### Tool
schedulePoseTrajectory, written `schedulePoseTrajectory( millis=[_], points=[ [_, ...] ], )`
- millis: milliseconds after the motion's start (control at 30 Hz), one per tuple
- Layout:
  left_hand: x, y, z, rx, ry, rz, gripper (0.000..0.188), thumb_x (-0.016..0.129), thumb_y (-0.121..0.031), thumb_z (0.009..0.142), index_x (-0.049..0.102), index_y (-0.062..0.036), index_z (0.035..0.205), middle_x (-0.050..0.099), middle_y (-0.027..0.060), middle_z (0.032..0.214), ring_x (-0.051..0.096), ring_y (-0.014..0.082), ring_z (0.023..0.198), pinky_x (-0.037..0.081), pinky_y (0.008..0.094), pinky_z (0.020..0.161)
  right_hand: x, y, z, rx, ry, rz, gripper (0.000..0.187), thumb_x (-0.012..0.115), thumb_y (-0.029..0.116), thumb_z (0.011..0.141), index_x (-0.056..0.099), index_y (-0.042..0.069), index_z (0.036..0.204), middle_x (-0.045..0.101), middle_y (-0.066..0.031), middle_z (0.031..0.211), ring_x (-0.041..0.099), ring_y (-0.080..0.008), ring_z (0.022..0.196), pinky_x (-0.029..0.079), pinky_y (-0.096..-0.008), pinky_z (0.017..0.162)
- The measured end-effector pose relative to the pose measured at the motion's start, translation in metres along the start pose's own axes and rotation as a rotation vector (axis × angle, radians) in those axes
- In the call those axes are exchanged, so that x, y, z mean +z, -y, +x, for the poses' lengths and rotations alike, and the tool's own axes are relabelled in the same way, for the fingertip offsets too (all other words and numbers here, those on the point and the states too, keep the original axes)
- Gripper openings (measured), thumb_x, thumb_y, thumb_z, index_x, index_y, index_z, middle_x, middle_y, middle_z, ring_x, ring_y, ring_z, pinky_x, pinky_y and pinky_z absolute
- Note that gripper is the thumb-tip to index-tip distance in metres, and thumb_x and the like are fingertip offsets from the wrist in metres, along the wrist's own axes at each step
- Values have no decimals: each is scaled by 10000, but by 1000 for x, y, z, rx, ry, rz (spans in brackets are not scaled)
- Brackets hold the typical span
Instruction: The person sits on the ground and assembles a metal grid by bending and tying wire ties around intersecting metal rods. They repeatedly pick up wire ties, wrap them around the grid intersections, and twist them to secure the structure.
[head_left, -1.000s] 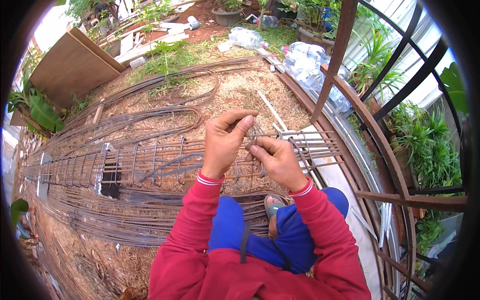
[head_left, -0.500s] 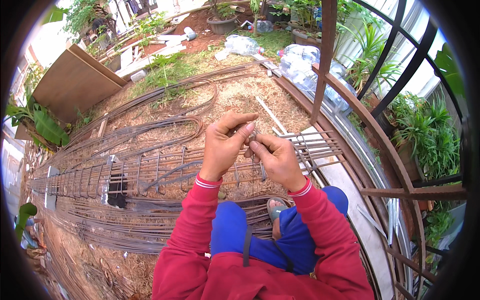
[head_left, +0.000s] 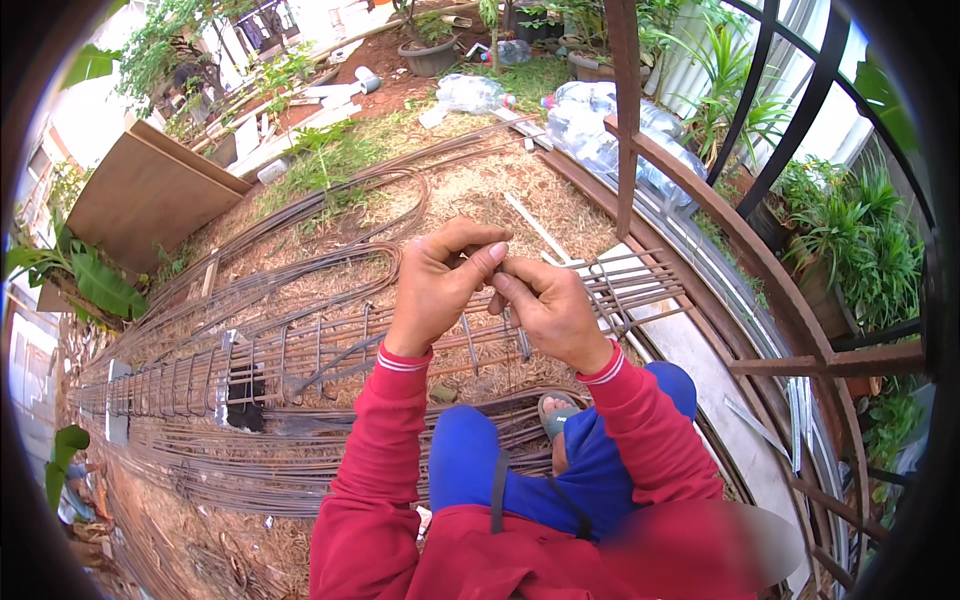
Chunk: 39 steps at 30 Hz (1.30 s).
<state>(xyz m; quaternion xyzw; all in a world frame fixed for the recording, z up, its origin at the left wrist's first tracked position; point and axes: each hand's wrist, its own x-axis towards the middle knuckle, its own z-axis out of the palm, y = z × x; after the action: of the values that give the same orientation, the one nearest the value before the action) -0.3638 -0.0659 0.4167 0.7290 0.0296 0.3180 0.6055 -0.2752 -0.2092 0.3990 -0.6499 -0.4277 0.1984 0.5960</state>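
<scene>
My left hand (head_left: 437, 282) and my right hand (head_left: 553, 312) meet fingertip to fingertip above a long steel rebar cage (head_left: 640, 283). Thumb and fingers are pinched together on both sides. Whatever is between them is too small and too covered by the fingers to name. Beneath my hands, the cage's long rusty bars run from far left to right, with square stirrups set along them. Neither hand touches the cage.
Loose bundles of thin bars (head_left: 330, 470) lie along the near side, and looped bars (head_left: 385, 262) on the far side. A rusty metal frame (head_left: 745, 235) rises at the right. Plastic bottles (head_left: 590, 125), wooden boards (head_left: 155, 205) and potted plants (head_left: 430, 58) stand beyond.
The view has shifted slightly. My hands have drawn a little closer together, still pinched at the fingertips, and the small gap between them has narrowed.
</scene>
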Motion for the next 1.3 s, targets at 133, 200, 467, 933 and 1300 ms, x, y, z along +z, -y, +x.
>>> schedulePoseTrajectory(
  millis=[133,200,467,933,1300],
  points=[
    [3,-4,1,-39,2,17,202,688,-18,909,729,0,1106,679,22,870,624,72,778,504,225,655,-1,-3,-1,-35,-16,-2,175,587,119,978,706,-8,965,692,-84,724,621,-140,626,485,-320,602],
    [4,-5,2,12,-8,55,210,683,-9,908,728,-8,1113,679,13,849,620,63,771,500,218,646,1,-6,0,-64,-40,3,167,597,110,973,706,-16,979,696,-98,754,627,-149,640,487,-319,605],
    [5,1,4,-27,-28,59,223,712,-35,890,739,-31,1112,700,-15,819,580,27,708,456,192,603,-4,-14,7,-134,-198,4,134,651,63,959,703,-42,1023,694,-48,842,599,-72,690,479,-221,600],
    [-7,-3,13,-179,132,-151,281,714,-87,886,714,21,1145,715,41,873,597,63,714,461,219,610,-4,0,7,-148,-205,311,91,709,0,902,631,-16,948,719,-84,847,691,-114,796,556,-236,702],
    [-11,-3,13,-180,83,-166,160,699,-101,919,685,25,1017,680,50,842,594,75,707,460,220,590,13,-9,5,-64,-178,386,198,651,72,967,592,-8,1139,707,-59,879,640,-71,750,515,-206,649]
  ],
)
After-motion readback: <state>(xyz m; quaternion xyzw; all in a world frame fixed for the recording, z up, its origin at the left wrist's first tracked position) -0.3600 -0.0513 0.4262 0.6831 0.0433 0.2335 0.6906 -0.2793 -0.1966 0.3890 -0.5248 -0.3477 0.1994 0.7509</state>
